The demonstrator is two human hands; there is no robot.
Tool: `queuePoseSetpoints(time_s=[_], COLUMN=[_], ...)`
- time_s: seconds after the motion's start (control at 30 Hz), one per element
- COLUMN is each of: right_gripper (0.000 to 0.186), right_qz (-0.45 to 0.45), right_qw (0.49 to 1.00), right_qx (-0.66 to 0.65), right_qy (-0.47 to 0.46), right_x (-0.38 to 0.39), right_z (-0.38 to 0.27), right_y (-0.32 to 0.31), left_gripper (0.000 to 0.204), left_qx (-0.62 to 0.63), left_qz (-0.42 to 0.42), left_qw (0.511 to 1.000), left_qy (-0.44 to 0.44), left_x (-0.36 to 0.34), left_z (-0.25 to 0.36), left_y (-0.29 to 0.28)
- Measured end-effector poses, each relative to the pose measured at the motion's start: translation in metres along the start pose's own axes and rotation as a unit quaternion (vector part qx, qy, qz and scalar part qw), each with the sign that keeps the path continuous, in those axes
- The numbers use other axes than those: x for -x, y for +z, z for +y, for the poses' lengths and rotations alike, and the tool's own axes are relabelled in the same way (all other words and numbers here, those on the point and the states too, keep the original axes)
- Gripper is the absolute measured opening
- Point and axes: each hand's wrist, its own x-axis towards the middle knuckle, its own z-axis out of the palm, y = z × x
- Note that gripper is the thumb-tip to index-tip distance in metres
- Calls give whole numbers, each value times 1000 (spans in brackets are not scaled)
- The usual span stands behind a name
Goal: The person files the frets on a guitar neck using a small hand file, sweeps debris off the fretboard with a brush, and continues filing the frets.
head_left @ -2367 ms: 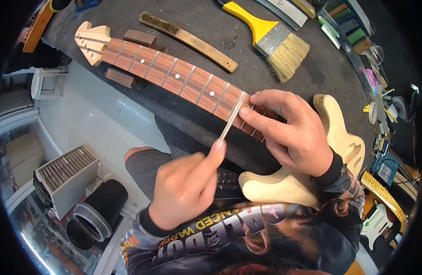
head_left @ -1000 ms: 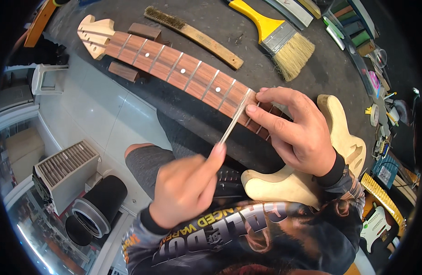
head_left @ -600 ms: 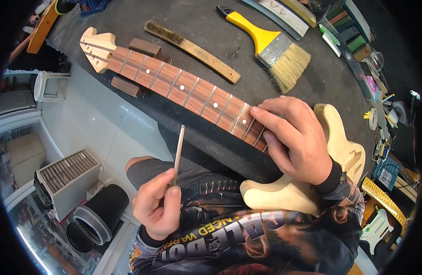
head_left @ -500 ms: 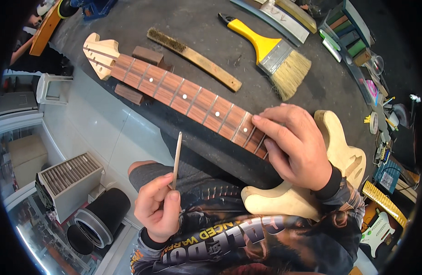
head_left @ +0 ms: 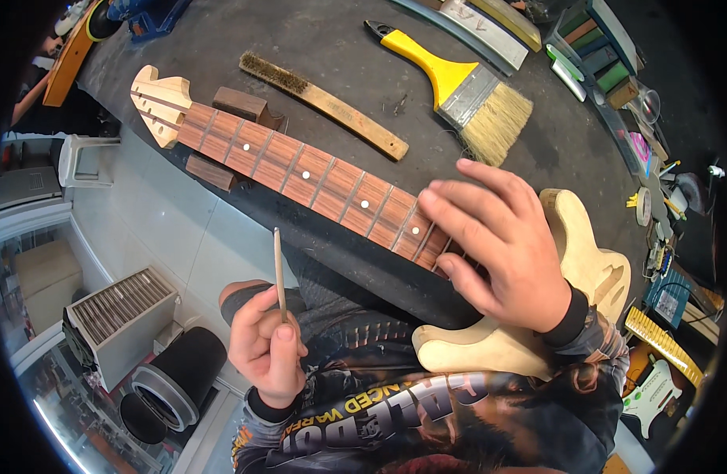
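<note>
Between the thumb and fingers of my left hand (head_left: 262, 347) a slim, pale wooden-looking stick (head_left: 280, 268) stands nearly upright, apart from the neck. My right hand (head_left: 510, 257) has its fingers spread over the body end of the guitar neck (head_left: 304, 188), a dark reddish-brown fretboard with metal frets and white dots. Its fingertips reach the fretboard, though I cannot tell how firmly they touch. The far-left end of the neck is a pale headstock (head_left: 160, 110). An unpainted guitar body (head_left: 589, 257) lies right of and below my right hand, which hides where neck and body meet.
Dark wooden blocks (head_left: 241, 105) sit beside the neck near the headstock. Beyond it on the dark bench lie a narrow wood-handled brush (head_left: 332, 107) and a broad yellow-handled paintbrush (head_left: 442, 75). Sanding blocks and small tools crowd the right side. A black bin (head_left: 182, 367) stands lower left.
My right hand has opened out from a closer grip on the fretboard, its fingers spreading. The stick in my left hand has shifted left. The neck sits slightly further left in view.
</note>
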Motion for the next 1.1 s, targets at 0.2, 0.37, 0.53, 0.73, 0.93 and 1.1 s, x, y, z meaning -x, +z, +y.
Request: queuePoseSetpoints(time_s=[0.2, 0.37, 0.53, 0.73, 0.93, 1.1], right_gripper=[66, 65, 57, 58, 53, 56], right_qz=[1, -4, 1, 79, 55, 60], right_qw=[1000, 997, 1000, 995, 995, 994], right_qx=[-27, -40, 9, -33, -54, -64], right_qy=[15, -64, -18, 50, -69, -70], right_x=[4, 6, 2, 5, 7, 11], right_z=[2, 0, 0, 0, 2, 4], right_y=[3, 3, -1, 5, 6, 6], left_gripper=[49, 43, 32, 31, 43, 35], left_qx=[13, 72, 130, 215, -33, -228], left_qz=[-19, -5, -26, -49, -173, -198], left_qw=[999, 997, 991, 970, 982, 939], left_qy=[23, -16, -25, -99, 71, 165], left_x=[0, -3, -10, -20, -33, -47], left_z=[-7, -6, -8, 6, 10, 26], left_y=[2, 5, 10, 30, 49, 71])
